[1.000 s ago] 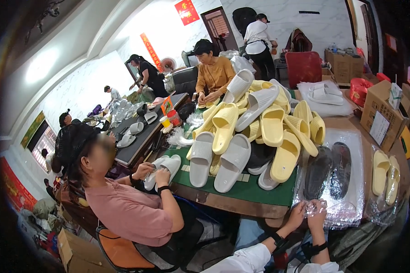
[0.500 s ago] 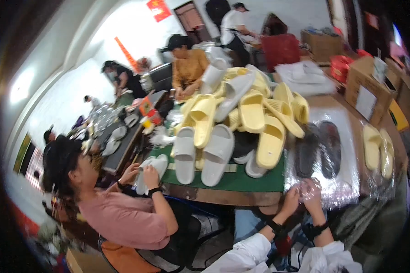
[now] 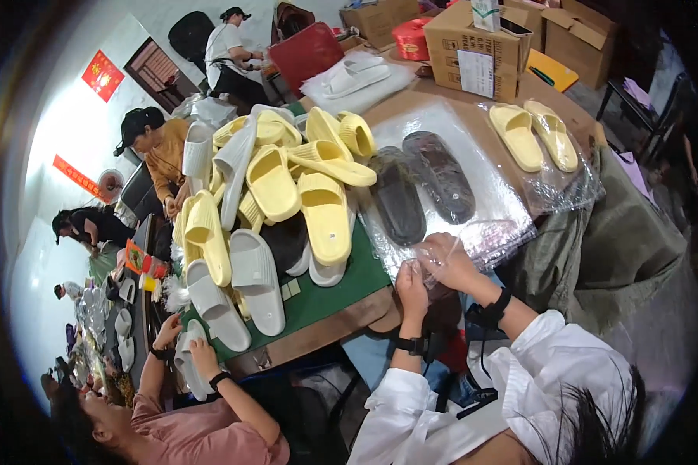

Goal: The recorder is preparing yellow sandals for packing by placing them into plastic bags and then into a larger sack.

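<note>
A pair of dark brown slide slippers (image 3: pixel 399 198) lies side by side under clear film, seemingly inside a clear plastic bag (image 3: pixel 434 253). My left hand (image 3: pixel 412 284) pinches the near edge of this bag. Just right of it, my right hand (image 3: pixel 451 263) is closed on the same edge, its fingertips partly hidden by the shiny film. Beneath the slippers is a flat stack of clear plastic bags (image 3: pixel 488 198). To the right, a pair of yellow slippers (image 3: pixel 517 138) rests in another clear bag.
Left of my hands, yellow and light grey slippers (image 3: pixel 271 182) are heaped on a green mat (image 3: pixel 341 287). A co-worker in pink (image 3: pixel 186 426) handles grey slippers nearby. Cardboard boxes (image 3: pixel 473 58) stand at the back, and grey-green sacking (image 3: pixel 609 232) hangs at right.
The view has swung right, so the table and heap sit further left. My hands remain at the bag's near edge, with the right hand now reaching more over the film.
</note>
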A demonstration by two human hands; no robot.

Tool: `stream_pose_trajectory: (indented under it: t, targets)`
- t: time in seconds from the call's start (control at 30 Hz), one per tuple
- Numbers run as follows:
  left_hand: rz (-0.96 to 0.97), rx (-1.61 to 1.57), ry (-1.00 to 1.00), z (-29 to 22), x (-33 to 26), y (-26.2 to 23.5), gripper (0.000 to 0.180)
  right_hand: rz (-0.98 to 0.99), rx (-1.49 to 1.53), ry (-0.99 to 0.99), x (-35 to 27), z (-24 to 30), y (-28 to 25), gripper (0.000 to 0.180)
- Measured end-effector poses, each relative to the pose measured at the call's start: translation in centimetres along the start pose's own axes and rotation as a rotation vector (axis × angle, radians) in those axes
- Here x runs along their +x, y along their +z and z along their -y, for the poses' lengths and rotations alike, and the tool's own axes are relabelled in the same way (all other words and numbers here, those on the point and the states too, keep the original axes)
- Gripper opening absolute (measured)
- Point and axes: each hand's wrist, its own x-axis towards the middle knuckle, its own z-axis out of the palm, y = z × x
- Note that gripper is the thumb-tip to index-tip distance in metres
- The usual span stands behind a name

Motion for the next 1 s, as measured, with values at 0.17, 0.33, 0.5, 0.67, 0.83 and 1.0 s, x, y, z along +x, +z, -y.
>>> stream_pose_trajectory:
  t: [0.17,0.33,0.5,0.67,0.83,1.0]
  targets:
    - [0.038,-0.147,-0.135,-2.4,-0.5,1.8,0.020,-0.061,-0.285,0.158,-1.5,-3.2,-1.7,0.031]
    - [0.064,0.152,-0.063,0.5,-0.2,-1.0,0.022,-0.082,-0.208,-0.002,-1.0,0.2,-2.6,0.033]
    - [0.073,0.147,0.204,0.0,0.0,0.1,0.027,0.273,0.330,0.340,-2.0,3.8,-4.4,0.032]
    - [0.105,-0.005,-0.025,-0.5,-0.3,0.2,0.027,0.613,1.106,0.711,-2.5,3.6,-5.9,0.044]
    - [0.107,0.289,0.099,-1.5,-0.5,1.0,0.014,0.418,1.084,0.854,-3.4,2.7,-4.8,0.043]
    - [0.239,0.441,0.238,-1.8,-1.2,1.2,0.011,0.256,1.255,0.964,-3.7,2.2,-4.1,0.035]
